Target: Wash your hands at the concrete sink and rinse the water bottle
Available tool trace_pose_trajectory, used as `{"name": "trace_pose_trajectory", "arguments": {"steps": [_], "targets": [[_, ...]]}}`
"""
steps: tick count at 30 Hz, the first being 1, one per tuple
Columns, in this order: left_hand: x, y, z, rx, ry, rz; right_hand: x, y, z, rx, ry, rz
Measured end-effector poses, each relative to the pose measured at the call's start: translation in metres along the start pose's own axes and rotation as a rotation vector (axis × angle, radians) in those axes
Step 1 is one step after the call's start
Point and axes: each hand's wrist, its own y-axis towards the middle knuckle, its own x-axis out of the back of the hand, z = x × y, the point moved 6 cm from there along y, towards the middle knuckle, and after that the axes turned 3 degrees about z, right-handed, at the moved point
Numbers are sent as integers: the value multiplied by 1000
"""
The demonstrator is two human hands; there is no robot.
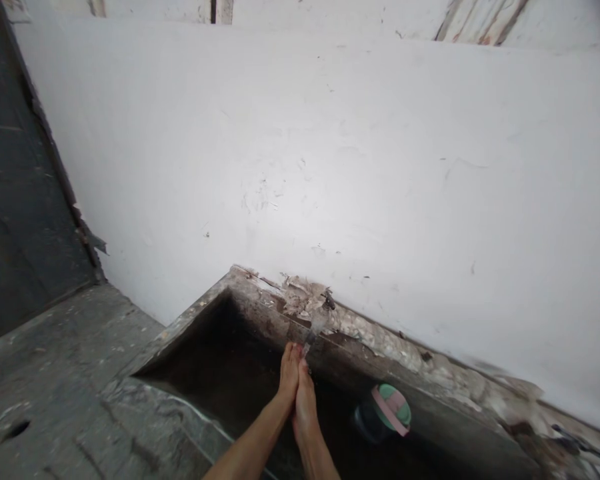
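My left hand and my right hand are pressed together side by side, reaching into a dark concrete trough. Fingers on both look stretched out, and nothing shows in them; the palms are hidden. A stream of water runs down from a small tap at the back wall and meets my fingertips. To the right of my hands, apart from them, a dark container with a green lid and a pink handle stands tilted in the trough.
A white wall with scuff marks rises behind the trough's rough, crumbling back ledge. Grey concrete with a small hole lies to the left, below a dark door. Some dark items sit on the ledge at far right.
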Motion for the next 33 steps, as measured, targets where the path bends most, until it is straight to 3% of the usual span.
{"name": "trace_pose_trajectory", "arguments": {"steps": [3,10,15,20,29,33], "targets": [[1,4,-6,-59,97,-60,-2,-9,3,-13,113,-8],[-17,-15,-30,-159,230,115,6,12,14,-114,328,-38],[-5,-8,-49,-273,358,-15,-11,6,15,-157,390,19],[-8,2,-41,-228,422,29,-10,4,14,-117,346,-37],[-12,-27,-33,-402,652,133,20,33,14,5,105,-118],[-12,-22,-37,-350,676,248,26,38,18,-34,37,-54]]}}
